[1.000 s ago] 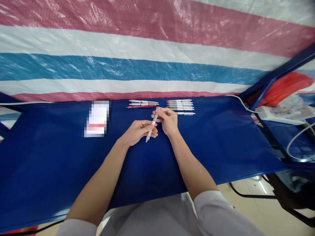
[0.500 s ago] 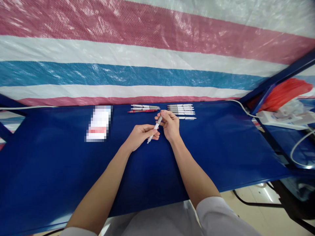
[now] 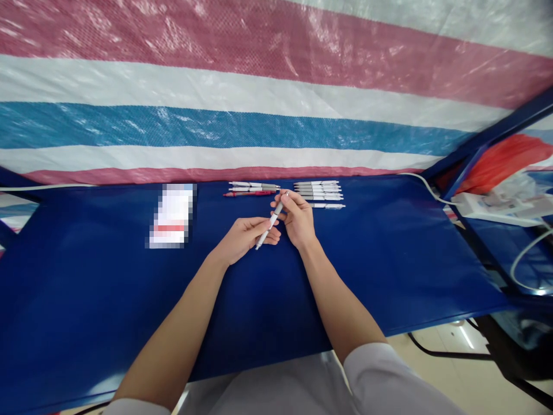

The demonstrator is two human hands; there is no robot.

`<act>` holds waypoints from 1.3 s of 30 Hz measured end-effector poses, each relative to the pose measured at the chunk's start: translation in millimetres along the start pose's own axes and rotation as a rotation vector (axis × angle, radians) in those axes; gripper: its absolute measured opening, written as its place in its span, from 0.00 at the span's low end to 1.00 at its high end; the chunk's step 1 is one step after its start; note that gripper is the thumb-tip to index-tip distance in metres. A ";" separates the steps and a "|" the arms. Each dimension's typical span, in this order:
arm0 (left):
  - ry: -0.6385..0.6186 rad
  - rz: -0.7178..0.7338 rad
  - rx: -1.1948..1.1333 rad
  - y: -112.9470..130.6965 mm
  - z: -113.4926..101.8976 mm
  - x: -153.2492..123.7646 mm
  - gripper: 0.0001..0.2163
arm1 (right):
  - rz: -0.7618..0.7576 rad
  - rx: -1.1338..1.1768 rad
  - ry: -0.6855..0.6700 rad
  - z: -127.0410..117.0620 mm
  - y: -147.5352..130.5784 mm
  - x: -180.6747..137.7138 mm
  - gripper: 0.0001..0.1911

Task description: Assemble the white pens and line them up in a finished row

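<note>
A white pen with a grey grip is held slantwise between my two hands above the blue tabletop. My left hand pinches its white barrel, the lower end poking out below the thumb. Around the upper, grey end close the fingertips of my right hand. Just beyond my hands lie two groups of pens: white-and-grey pens with a red pen at the left, and several white-and-grey pens in a row at the right. One white pen lies slightly apart, nearer me.
A blurred-out white rectangle with a red band lies on the left of the table. Behind stands a striped plastic sheet. At the right are a blue metal frame, a white power strip, cables and a red plastic bag.
Both hands keep hold of the pen in nearly the same place. The pen's tilt has shifted a little and the view has moved slightly.
</note>
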State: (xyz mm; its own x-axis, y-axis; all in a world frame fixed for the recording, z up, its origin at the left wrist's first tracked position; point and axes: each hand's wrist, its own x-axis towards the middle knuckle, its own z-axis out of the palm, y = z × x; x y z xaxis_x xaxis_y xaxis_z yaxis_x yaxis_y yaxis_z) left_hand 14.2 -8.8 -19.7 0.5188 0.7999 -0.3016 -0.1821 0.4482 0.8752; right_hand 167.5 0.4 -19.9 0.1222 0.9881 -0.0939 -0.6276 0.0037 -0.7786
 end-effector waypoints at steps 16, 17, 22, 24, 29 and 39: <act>-0.030 0.059 0.143 -4.1 -1.8 -2.8 0.16 | 0.020 -0.039 0.062 -4.6 2.9 1.1 0.12; -0.056 0.042 0.135 -2.9 -2.2 -3.4 0.17 | 0.027 -0.034 0.051 -4.8 2.9 0.9 0.12; -0.037 0.027 0.100 -0.1 -0.7 -3.2 0.18 | 0.042 -0.001 0.013 -4.1 1.7 0.3 0.13; -0.012 0.040 0.105 -0.7 0.4 -2.1 0.18 | 0.025 0.003 0.012 -3.4 0.9 0.3 0.13; 0.043 0.131 0.201 -3.5 3.1 -0.5 0.18 | -0.020 -0.046 0.050 -3.0 -0.7 0.4 0.12; 0.001 0.082 0.228 -1.7 0.5 -3.1 0.17 | 0.036 -0.059 0.051 -6.0 -1.1 -0.2 0.14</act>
State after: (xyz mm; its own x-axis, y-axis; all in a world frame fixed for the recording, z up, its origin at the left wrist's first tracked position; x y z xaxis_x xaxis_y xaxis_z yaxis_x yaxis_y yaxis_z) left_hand 13.3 -12.3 -20.0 0.5093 0.8302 -0.2266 -0.0303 0.2805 0.9594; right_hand 172.7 -0.7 -22.7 0.1406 0.9782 -0.1527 -0.5863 -0.0421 -0.8090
